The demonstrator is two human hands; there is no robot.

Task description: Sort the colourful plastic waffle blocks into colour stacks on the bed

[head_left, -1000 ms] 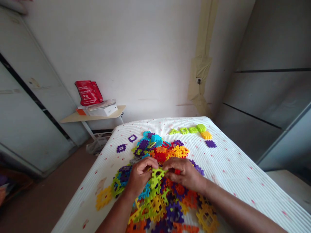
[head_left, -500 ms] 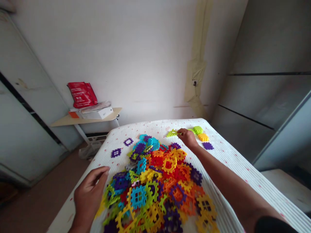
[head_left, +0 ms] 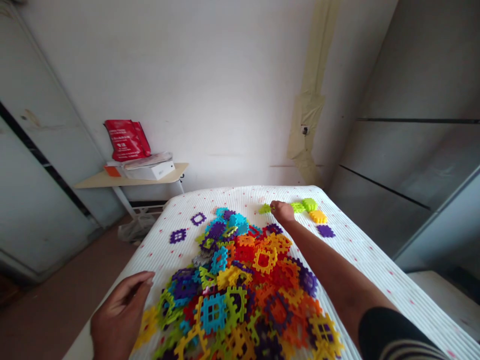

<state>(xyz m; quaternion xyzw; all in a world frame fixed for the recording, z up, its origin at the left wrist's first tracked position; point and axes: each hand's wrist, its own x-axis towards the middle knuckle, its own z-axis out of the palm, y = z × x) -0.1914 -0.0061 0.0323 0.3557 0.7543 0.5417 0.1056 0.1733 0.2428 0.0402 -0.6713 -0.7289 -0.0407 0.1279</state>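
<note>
A heap of coloured plastic interlocking tiles (head_left: pixel 243 280) lies on a white ribbed cloth (head_left: pixel 360 250) over a table. My right hand (head_left: pixel 282 212) reaches to the far edge, fingers pinched closed on a green tile (head_left: pixel 265 208) in a row of green tiles (head_left: pixel 303 205). A yellow tile (head_left: pixel 318 216) and a purple tile (head_left: pixel 325 231) lie just right of that row. My left hand (head_left: pixel 119 312) hovers at the heap's near left edge, fingers loosely curled and apart, holding nothing.
Two loose purple tiles (head_left: pixel 187 227) lie left of the heap. A small side table (head_left: pixel 131 179) by the wall carries a red bag (head_left: pixel 126 140) and a white box (head_left: pixel 150 171). Grey cabinet panels (head_left: pixel 412 150) stand on the right, a door on the left.
Both hands were together on a green tile over the heap. The right hand carried it to the far green row; the left hand drew back to the near left.
</note>
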